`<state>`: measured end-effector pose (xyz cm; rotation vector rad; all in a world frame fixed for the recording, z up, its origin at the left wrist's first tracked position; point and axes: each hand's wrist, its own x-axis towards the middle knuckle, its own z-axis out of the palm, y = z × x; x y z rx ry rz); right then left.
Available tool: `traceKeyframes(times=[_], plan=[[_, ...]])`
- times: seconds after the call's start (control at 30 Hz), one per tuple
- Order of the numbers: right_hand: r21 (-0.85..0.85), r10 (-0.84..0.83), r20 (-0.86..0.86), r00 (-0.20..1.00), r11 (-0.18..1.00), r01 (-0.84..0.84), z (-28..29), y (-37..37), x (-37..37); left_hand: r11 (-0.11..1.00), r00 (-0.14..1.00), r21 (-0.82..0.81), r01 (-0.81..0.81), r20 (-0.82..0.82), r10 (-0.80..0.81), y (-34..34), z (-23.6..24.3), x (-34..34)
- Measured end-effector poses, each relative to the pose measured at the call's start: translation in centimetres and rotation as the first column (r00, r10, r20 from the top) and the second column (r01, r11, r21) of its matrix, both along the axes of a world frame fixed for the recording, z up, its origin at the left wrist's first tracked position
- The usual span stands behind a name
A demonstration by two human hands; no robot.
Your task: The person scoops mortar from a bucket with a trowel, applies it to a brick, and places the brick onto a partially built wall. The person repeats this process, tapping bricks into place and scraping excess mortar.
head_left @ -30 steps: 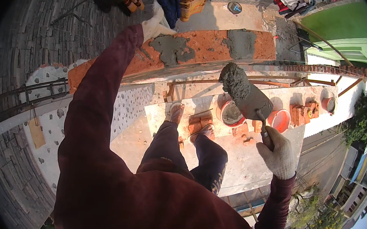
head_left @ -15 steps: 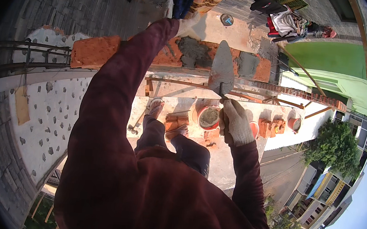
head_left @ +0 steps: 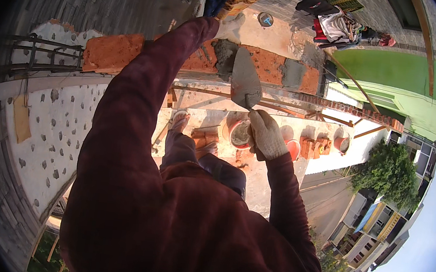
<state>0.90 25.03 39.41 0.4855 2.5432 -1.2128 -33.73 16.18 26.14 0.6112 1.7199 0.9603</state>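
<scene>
A course of orange-red bricks [head_left: 114, 51] runs across the top of a wall, with patches of grey mortar [head_left: 226, 55] on it. My right hand [head_left: 265, 135], in a pale work glove, is shut on the handle of a steel trowel [head_left: 245, 83]. The trowel's blade points up at the mortar patch on the bricks. My left hand [head_left: 229, 26], also gloved, reaches over the wall and rests on the far side of the bricks by the mortar. Its fingers are partly hidden, so I cannot tell its grip. Maroon sleeves cover both arms.
Below the wall lies a pale concrete ledge [head_left: 215, 117] with my feet, loose bricks [head_left: 316, 146] and round orange buckets [head_left: 292, 148]. A white spotted wall [head_left: 63, 124] drops at the left. A street and buildings lie far below at the right. Clothes [head_left: 338, 26] lie beyond the wall.
My right hand has swung the trowel from the right up to the bricks; the mortar load seen on the blade earlier is gone. The view shifted right along the wall.
</scene>
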Motion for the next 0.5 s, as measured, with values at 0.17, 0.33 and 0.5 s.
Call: traceKeyframes(times=[0.17,0.33,0.5], plan=[[-0.138,-0.137,0.226,0.964,0.976,0.171,1.9,-2.1,-4.0,0.999,0.999,-0.025,-0.022,-0.034,0.021,-0.9,-0.7,-0.6],[-0.105,-0.218,0.274,0.937,0.961,0.254,-0.2,-0.1,-2.3,0.999,0.998,-0.039,-0.036,-0.059,0.033,-1.2,-0.5,-0.9],[-0.160,-0.222,0.222,0.949,0.952,0.261,-2.8,2.2,0.8,0.999,0.998,-0.007,-0.042,-0.054,0.041,-2.0,-0.6,-0.7]])
